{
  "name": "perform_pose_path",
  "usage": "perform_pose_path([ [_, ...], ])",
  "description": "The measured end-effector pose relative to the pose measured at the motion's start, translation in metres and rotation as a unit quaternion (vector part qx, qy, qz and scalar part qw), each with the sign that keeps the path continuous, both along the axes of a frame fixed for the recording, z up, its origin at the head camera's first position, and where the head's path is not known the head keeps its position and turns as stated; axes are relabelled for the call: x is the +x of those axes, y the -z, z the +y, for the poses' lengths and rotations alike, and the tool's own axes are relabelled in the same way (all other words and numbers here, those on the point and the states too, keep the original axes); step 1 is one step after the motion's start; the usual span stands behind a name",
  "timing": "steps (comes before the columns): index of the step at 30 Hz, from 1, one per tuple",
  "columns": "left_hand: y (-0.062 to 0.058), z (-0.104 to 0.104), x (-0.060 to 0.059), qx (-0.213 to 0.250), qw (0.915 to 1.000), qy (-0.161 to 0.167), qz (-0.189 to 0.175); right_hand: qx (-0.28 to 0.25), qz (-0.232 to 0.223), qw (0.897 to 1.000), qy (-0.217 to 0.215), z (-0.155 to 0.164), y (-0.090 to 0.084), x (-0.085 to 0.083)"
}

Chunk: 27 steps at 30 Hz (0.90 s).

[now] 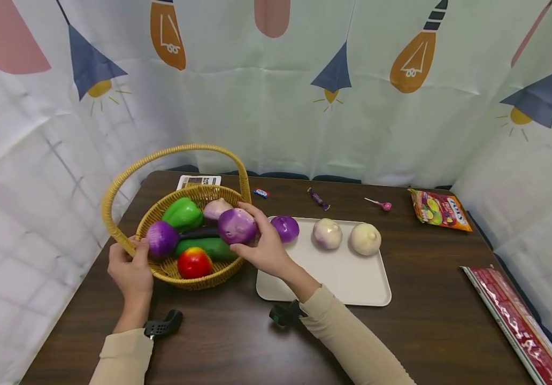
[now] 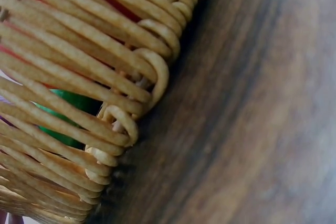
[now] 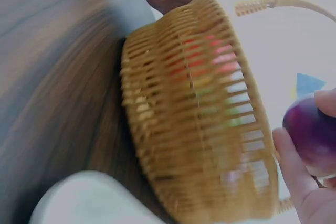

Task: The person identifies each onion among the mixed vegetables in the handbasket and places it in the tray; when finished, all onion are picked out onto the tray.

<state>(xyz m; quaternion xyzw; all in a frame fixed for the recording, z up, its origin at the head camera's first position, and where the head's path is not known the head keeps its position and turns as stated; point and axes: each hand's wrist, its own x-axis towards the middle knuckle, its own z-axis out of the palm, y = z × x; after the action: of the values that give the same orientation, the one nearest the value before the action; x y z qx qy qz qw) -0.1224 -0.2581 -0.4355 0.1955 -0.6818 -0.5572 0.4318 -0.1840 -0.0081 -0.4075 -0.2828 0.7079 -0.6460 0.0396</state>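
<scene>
A yellow wicker basket (image 1: 191,282) with a tall handle stands at the left of the table. My left hand (image 1: 131,267) grips its left rim beside the foot of the handle. In my right hand (image 1: 268,243) is a purple onion (image 1: 237,225), held between thumb and fingers over the basket's right side; the right wrist view also shows this onion (image 3: 310,132) above the rim. Inside the basket lie a green pepper (image 1: 183,214), another purple onion (image 1: 162,239), a pale purple bulb (image 1: 217,208), a dark eggplant (image 1: 200,233), a cucumber (image 1: 213,248) and a red tomato (image 1: 194,263).
Right of the basket lies a white tray (image 1: 338,283) bearing a purple onion (image 1: 285,229), a white-purple bulb (image 1: 327,233) and a white onion (image 1: 365,239). Behind are small candies (image 1: 318,199), a lollipop (image 1: 379,204) and a snack bag (image 1: 439,209). A red package (image 1: 521,326) lies far right.
</scene>
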Motion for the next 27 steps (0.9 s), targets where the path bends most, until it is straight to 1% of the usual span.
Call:
perform_pose_path([
  [2, -0.001, 0.000, 0.000, -0.001, 1.0000, -0.001, -0.001, -0.012, -0.013, 1.000, 0.004, 0.014, 0.002, 0.005],
  [8, -0.001, 0.000, 0.000, 0.007, 0.9999, -0.002, -0.009, -0.008, -0.032, 0.998, 0.050, 0.052, 0.011, 0.015],
  [11, 0.001, 0.000, -0.001, 0.007, 0.9999, -0.003, -0.008, -0.005, -0.026, 0.998, 0.064, 0.067, 0.018, 0.020],
  [12, 0.001, 0.000, -0.002, 0.007, 0.9999, -0.003, -0.007, -0.007, -0.028, 0.997, 0.066, 0.071, 0.018, 0.023],
  [13, 0.004, -0.002, -0.003, 0.007, 0.9999, -0.004, -0.009, -0.007, -0.025, 0.997, 0.070, 0.075, 0.017, 0.026],
  [16, 0.019, -0.010, -0.009, 0.006, 0.9999, -0.004, -0.010, -0.002, -0.019, 0.997, 0.075, 0.086, 0.029, 0.030],
  [18, 0.024, -0.013, -0.012, 0.005, 0.9999, -0.002, -0.009, 0.006, -0.020, 0.997, 0.077, 0.094, 0.036, 0.033],
  [19, 0.025, -0.014, -0.012, 0.006, 1.0000, -0.001, -0.006, 0.017, -0.012, 0.997, 0.079, 0.097, 0.041, 0.032],
  [20, 0.022, -0.012, -0.011, 0.006, 1.0000, 0.001, -0.002, 0.029, 0.000, 0.996, 0.080, 0.101, 0.047, 0.032],
  [22, 0.012, -0.006, -0.007, 0.007, 0.9999, 0.004, 0.006, 0.058, 0.036, 0.994, 0.083, 0.104, 0.044, 0.036],
  [24, 0.005, -0.002, -0.004, 0.010, 0.9999, 0.005, 0.010, 0.079, 0.065, 0.991, 0.083, 0.106, 0.038, 0.039],
  [26, 0.002, 0.000, -0.002, 0.011, 0.9999, 0.003, 0.009, 0.087, 0.072, 0.991, 0.077, 0.106, 0.032, 0.043],
  [27, 0.001, 0.000, -0.001, 0.012, 0.9999, 0.003, 0.008, 0.089, 0.068, 0.991, 0.074, 0.106, 0.029, 0.045],
])
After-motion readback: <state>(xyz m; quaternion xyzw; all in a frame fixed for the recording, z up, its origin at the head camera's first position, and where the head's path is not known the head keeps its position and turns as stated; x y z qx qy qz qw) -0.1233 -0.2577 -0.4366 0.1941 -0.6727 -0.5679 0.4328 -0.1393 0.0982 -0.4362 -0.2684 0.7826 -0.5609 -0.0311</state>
